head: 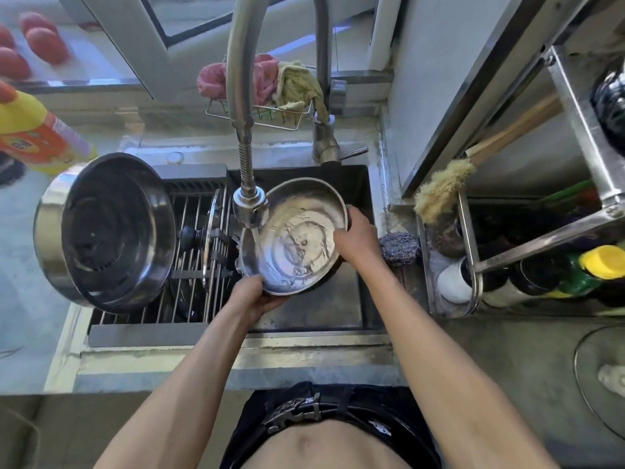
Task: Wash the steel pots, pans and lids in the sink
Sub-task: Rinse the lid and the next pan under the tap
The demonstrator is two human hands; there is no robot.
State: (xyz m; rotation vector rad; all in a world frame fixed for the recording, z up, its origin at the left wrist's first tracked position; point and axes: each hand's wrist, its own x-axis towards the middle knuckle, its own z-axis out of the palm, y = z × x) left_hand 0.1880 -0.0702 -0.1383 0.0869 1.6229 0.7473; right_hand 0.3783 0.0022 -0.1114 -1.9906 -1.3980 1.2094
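1. A steel pan [297, 236] is held tilted over the sink [355, 299], its soapy inside facing up toward the person, right under the faucet spray head [250, 206], with water running onto its left inner side.
2. The left hand [255, 296] grips the pan's near rim from below, fingers curled under the edge.
3. The right hand [356, 236] lies over the far-right rim, fingers reaching into the bowl; whether it clasps a scrubber I cannot tell.
4. So the pan sits between the two hands, left hand near, right hand on the far right; turning it under the stream looks like the left hand's job, I'd judge.
5. A large steel pot [105, 231] leans on the drying rack [189, 252] at left, beside an upright lid [211, 238].
6. A steel wool pad [399, 248] rests just right of the sink.
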